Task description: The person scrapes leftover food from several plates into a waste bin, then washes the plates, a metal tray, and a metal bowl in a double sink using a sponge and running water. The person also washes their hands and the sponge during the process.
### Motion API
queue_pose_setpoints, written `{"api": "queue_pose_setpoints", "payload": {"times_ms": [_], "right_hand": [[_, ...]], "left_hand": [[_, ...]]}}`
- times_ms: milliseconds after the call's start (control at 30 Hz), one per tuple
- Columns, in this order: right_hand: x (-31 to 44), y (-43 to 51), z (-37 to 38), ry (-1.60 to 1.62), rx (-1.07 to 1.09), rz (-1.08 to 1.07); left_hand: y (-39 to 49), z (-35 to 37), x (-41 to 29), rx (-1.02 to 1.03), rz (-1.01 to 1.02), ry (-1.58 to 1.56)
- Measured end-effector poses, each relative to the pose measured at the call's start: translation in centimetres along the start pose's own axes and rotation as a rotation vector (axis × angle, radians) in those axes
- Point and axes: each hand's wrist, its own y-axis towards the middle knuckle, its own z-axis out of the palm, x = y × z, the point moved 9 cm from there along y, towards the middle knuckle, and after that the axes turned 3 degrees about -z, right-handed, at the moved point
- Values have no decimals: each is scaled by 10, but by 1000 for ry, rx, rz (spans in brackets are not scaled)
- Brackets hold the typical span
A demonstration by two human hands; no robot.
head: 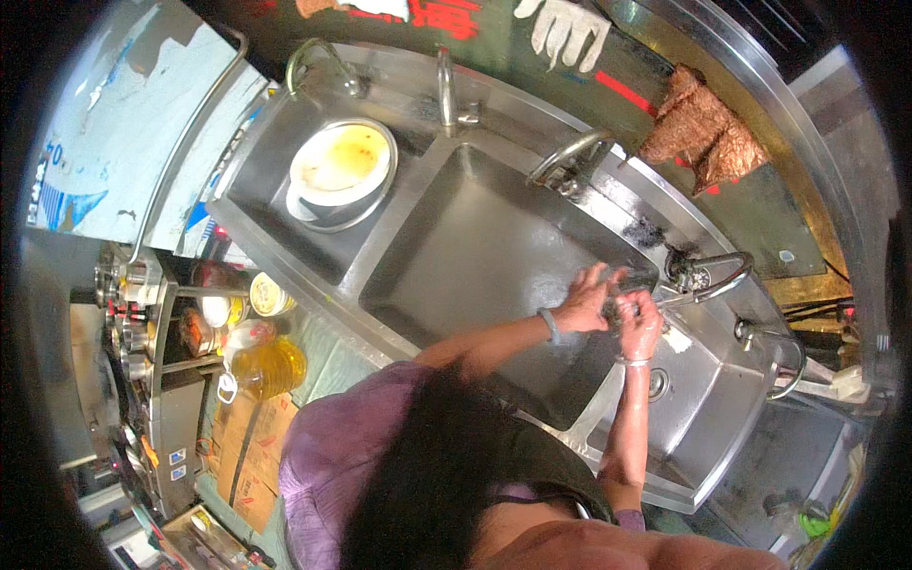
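Both hands are together over the right end of the large middle basin [484, 235] of a stainless steel sink. My left hand [586, 299], with a grey band at the wrist, has its fingers spread. Beside it, my right hand [638, 324] is wet, with its fingers curled and a thin bracelet at the wrist. Something dark and small shows between the hands; what it is, and whether either hand grips it, I cannot tell. A curved metal faucet [734, 278] stands just right of the hands.
The left basin holds a metal pot [390, 182] with a white bowl and yellowish contents. More faucets [447, 85] line the back rim. A white glove [566, 35] and a brown crumpled cloth [702, 132] lie behind. A jug of yellow oil [274, 367] stands at the left.
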Motion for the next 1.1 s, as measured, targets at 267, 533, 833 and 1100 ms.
{"api": "queue_pose_setpoints", "payload": {"times_ms": [267,533,833,1100], "right_hand": [[-53,-79,-51,732,-542,424],[-98,-67,68,1776,-202,570],[-65,-64,43,1099,-774,513],[22,-29,10,117,-474,-17]], "left_hand": [[-17,23,-13,106,-68,-519],[-47,-24,-109,-27,520,-411],[-23,-12,-32,-373,-53,-881],[-24,41,35,-178,-334,-1490]]}}
